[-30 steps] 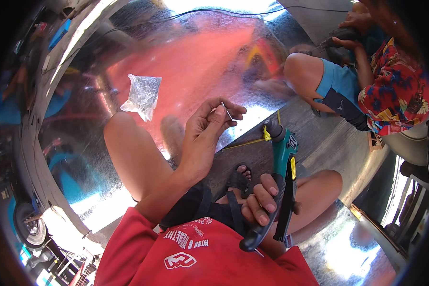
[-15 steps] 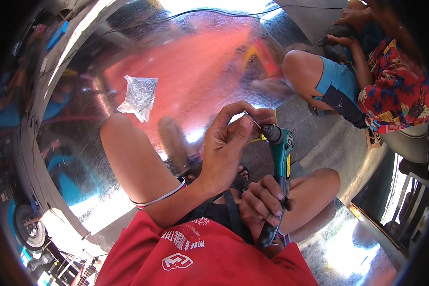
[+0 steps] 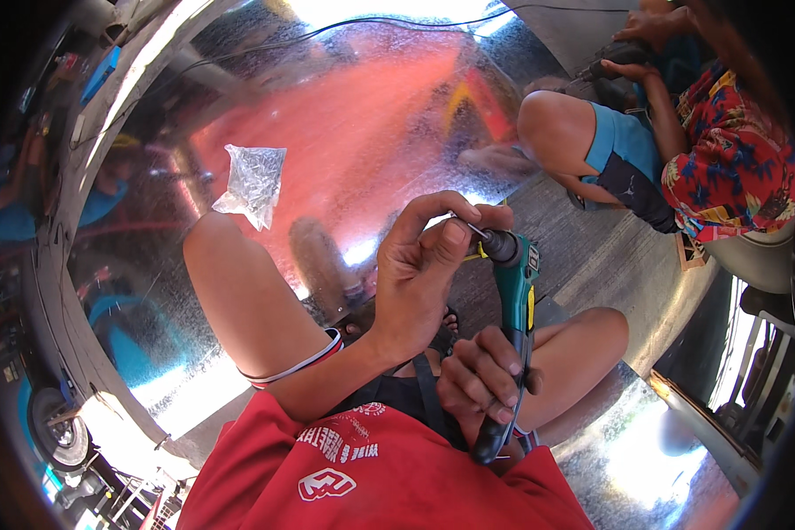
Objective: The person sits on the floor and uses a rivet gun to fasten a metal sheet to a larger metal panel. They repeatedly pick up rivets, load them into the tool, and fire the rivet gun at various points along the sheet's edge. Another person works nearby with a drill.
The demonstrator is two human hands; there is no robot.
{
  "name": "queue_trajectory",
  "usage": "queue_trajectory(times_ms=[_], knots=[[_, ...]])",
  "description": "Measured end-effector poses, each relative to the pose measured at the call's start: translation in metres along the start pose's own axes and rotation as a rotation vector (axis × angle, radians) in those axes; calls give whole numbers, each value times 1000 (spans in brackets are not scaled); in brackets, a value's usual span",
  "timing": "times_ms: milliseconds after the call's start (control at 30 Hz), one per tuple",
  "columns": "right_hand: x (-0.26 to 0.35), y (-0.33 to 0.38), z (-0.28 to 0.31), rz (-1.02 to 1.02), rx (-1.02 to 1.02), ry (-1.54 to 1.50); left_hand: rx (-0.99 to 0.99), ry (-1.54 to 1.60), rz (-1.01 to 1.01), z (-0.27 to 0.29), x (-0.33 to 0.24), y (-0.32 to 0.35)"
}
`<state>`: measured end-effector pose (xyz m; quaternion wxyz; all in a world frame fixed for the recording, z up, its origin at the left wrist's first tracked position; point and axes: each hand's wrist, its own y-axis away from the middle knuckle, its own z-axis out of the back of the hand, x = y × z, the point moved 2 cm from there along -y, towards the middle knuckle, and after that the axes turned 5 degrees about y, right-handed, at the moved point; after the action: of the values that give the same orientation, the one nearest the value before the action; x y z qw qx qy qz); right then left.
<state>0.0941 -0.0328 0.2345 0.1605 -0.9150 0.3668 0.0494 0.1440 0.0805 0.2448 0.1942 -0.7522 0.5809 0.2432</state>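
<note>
My left hand (image 3: 420, 278) is raised in front of me, with thumb and forefinger pinched on a thin metal rivet (image 3: 476, 230). One end of the rivet meets the nosepiece of a green and black hand riveter (image 3: 515, 278); how deep it sits I cannot tell. Closed round the riveter's black handle is my right hand (image 3: 484, 375), low by my right thigh, and the tool stands nose up. Beyond my left knee lies a clear plastic bag (image 3: 254, 181) of small silvery pieces, on the shiny sheet metal (image 3: 353, 115).
At the upper right another person (image 3: 733, 168) sits holding a dark power drill (image 3: 614, 66). A black cable (image 3: 344, 28) crosses the far side of the sheet metal. A wooden beam (image 3: 57, 238) runs along the left, with a wheel (image 3: 59, 428) beyond it.
The riveter's nose has shifted slightly left and up toward my left fingers, and the rivet's end now meets it. My left hand stays nearly in place.
</note>
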Motion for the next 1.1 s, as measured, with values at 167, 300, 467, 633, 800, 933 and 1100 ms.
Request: queue_trajectory(times_ms=[167,300,467,633,800,933,1100], knots=[[8,5,-19,-225,-69,359,44,55,40,-4,4,-2],[1,14,-22,-338,-30,483,40,164,218,-8,8,-1],[-17,18,-11,-327,-109,573,103,202,319,-3,2,1],[-32,14,4,-185,54,472,167,-21,247,6,-3,7],[-33,15,17,-82,157,211,75,-29,319,16,-3,6],[-8,13,16,-239,49,316,148,130,434,15,-15,0],[14,-5,22,-311,16,390,155,185,539,9,-32,-3]])
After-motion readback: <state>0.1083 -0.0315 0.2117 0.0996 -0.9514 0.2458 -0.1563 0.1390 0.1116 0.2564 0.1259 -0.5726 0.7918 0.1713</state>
